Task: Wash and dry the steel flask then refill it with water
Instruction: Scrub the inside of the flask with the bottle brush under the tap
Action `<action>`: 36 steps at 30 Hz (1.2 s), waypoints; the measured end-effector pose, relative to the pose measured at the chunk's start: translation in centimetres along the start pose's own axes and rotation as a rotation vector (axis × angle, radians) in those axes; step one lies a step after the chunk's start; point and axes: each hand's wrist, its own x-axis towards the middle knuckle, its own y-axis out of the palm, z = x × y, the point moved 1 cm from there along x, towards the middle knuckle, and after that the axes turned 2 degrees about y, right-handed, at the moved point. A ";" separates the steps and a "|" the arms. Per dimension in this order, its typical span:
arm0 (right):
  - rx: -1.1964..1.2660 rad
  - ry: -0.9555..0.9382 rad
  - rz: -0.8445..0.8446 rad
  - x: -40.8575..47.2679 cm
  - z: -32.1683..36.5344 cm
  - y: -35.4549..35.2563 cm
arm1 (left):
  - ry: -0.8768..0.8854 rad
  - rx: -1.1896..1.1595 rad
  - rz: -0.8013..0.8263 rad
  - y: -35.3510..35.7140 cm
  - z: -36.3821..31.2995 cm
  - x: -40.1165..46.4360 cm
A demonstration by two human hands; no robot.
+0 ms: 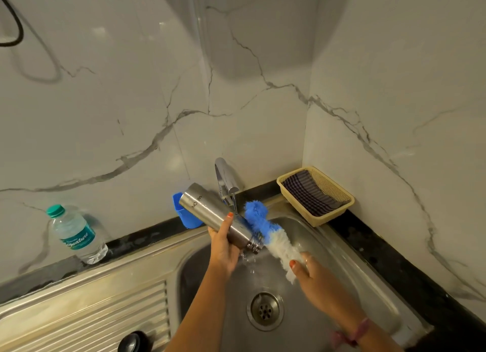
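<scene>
My left hand (223,246) grips the steel flask (210,209) around its middle and holds it tilted over the sink basin (328,259), base up to the left, threaded mouth down to the right. My right hand (307,270) holds a blue and white bottle brush (265,228) by its white end, next to the flask's mouth. Water splashes below the mouth, under the tap (226,183).
A plastic water bottle (76,233) stands on the counter at the left. A blue cup (184,212) sits behind the flask. A beige basket (328,217) with a striped cloth (307,194) is in the right corner. A black round lid (134,342) lies on the ribbed drainboard (92,312).
</scene>
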 end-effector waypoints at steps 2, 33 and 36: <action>0.033 0.038 0.001 0.3 -0.3 0.1 | -0.033 0.023 0.002 0.0 0.5 0.1; 0.129 0.128 -0.085 1.8 -5.7 0.5 | -0.071 0.664 0.046 -5.8 5.0 -2.1; 0.112 0.127 -0.090 1.8 -6.0 0.6 | -0.006 0.699 0.062 -5.9 4.6 -1.9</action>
